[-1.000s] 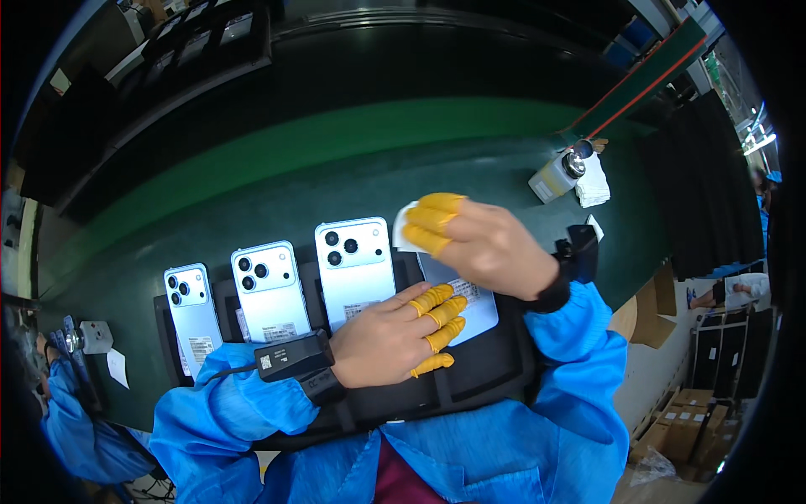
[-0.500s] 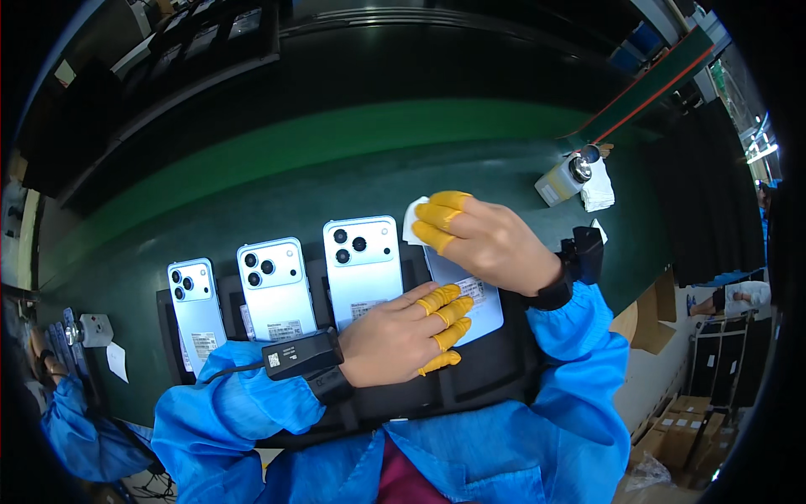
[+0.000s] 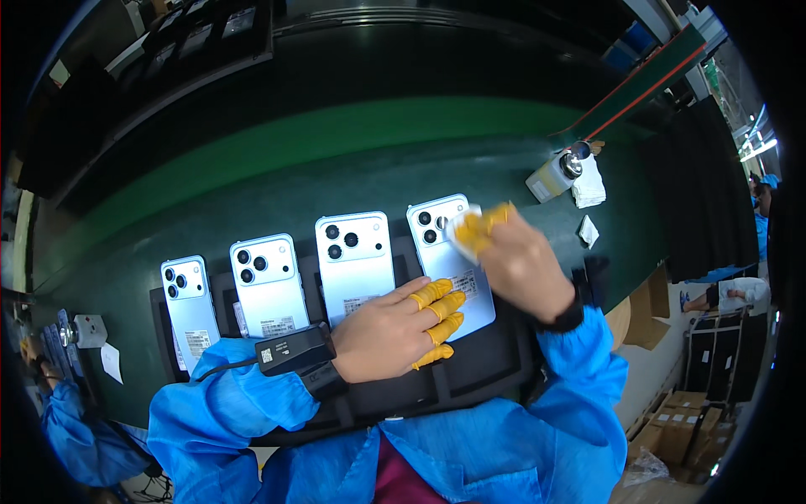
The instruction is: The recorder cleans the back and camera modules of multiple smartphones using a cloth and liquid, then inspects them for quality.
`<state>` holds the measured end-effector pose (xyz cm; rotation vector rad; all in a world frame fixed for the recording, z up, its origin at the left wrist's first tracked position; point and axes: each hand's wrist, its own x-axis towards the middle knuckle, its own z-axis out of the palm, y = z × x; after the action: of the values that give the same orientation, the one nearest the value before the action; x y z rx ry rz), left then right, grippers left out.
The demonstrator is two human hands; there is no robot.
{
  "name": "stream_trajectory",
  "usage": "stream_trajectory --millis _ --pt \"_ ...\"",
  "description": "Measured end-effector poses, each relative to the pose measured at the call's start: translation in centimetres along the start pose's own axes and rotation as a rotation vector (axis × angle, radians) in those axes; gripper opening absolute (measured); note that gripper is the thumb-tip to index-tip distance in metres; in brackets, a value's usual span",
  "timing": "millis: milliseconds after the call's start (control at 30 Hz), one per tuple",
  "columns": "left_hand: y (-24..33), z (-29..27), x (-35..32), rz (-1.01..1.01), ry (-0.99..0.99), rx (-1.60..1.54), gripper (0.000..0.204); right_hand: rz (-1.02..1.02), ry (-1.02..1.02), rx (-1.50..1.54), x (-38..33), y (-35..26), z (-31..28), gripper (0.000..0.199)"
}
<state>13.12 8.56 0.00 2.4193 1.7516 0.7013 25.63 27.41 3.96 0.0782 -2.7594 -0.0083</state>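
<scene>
A row of several light-blue smartphones lies camera side up in a black tray [image 3: 504, 357]. My left hand [image 3: 382, 340], with yellow finger cots, rests on the lower part of the rightmost phone [image 3: 476, 321], fingers stretched out and apart. In my right hand [image 3: 529, 265], also in yellow finger cots and blurred by motion, a white wipe [image 3: 457, 228] is pinched against the right side of that phone's camera block. The wipe partly hides the lenses. To the left lie a second phone [image 3: 357, 273], a third phone [image 3: 277, 294] and a smaller one [image 3: 189, 315].
The tray sits on a green bench mat [image 3: 336, 181]. Beyond my right hand stand a dispenser bottle [image 3: 550, 181], a stack of white wipes [image 3: 590, 185] and a crumpled wipe [image 3: 588, 232]. At far left are a white box [image 3: 90, 331] and another person's blue sleeve [image 3: 88, 433].
My right hand has moved the wipe rightward and slightly down, uncovering camera lenses on the rightmost phone. My left hand stays on that phone. The view has shifted slightly.
</scene>
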Motion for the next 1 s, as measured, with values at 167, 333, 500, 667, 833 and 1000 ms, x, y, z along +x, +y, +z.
stream_trajectory --millis 167,333,500,667,833,1000 --pt "0.3 -0.2 -0.1 -0.008 0.000 -0.100 0.040 -0.024 0.014 0.115 0.1 -2.9 -1.7 0.026" --pt "1.1 -3.3 -3.5 -0.029 0.039 0.023 0.044 -0.265 0.099 0.252 4.7 -4.4 1.0 0.032" --pt "-0.1 -3.9 -6.1 -0.084 -0.094 0.054 0.050 -0.396 0.051 0.187 9.9 -4.8 4.0 0.020" --pt "-0.7 -3.4 -7.0 -0.093 -0.077 0.000 0.047 -0.309 -0.073 0.125 7.1 -3.4 1.2 0.014" --pt "-0.7 -4.1 -6.8 -0.098 -0.132 0.003 0.046 -0.333 -0.062 0.202 8.0 -4.2 -0.1 0.018" --pt "-0.8 -4.1 -6.8 -0.095 -0.237 -0.006 0.053 -0.442 -0.087 0.227 8.4 -5.5 2.4 0.018"
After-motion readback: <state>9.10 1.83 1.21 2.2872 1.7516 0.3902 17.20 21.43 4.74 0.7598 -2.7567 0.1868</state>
